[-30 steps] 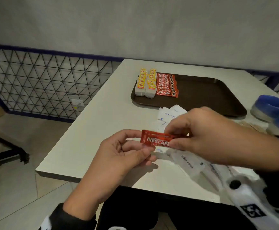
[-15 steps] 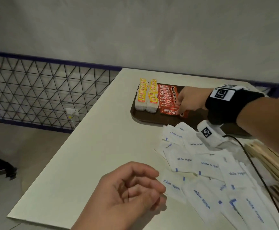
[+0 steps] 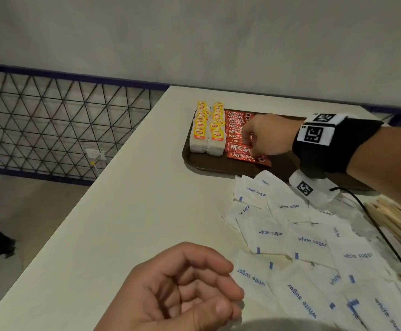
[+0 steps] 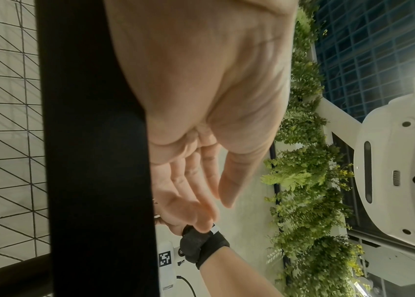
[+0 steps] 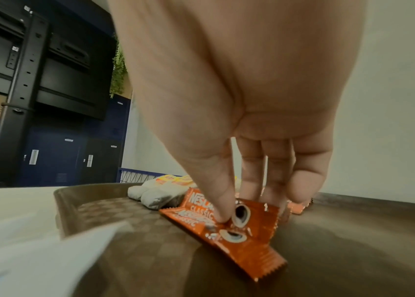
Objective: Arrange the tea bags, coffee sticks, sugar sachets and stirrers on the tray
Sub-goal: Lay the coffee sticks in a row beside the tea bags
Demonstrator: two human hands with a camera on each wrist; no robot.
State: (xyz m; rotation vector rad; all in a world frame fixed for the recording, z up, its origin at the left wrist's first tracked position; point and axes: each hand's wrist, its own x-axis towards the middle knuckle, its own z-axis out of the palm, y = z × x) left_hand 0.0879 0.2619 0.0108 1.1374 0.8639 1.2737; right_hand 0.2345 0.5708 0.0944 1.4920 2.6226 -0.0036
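Note:
A brown tray (image 3: 209,163) lies at the back of the table. On it are two columns of yellow-tagged tea bags (image 3: 208,130) and a column of red coffee sticks (image 3: 236,120). My right hand (image 3: 252,149) reaches over the near end of that column. Its thumb and fingers (image 5: 272,193) pinch one coffee stick (image 5: 198,201), which lies tilted on the nearest stick (image 5: 252,247). My left hand (image 3: 218,287) hovers near the table's front with fingers loosely curled, holding nothing. White sugar sachets (image 3: 311,242) lie in a loose pile on the table. Wooden stirrers (image 3: 400,223) lie at the right edge.
The white table (image 3: 135,211) has bare surface left of the sachets. A wire-mesh railing (image 3: 51,127) and a drop to the floor run along its left side. A black cable (image 3: 381,232) trails from my right wrist over the sachets.
A second ago both hands held the coffee stick near my body. The right hand has carried it onto the tray's column; the left hand let go and stayed near the front.

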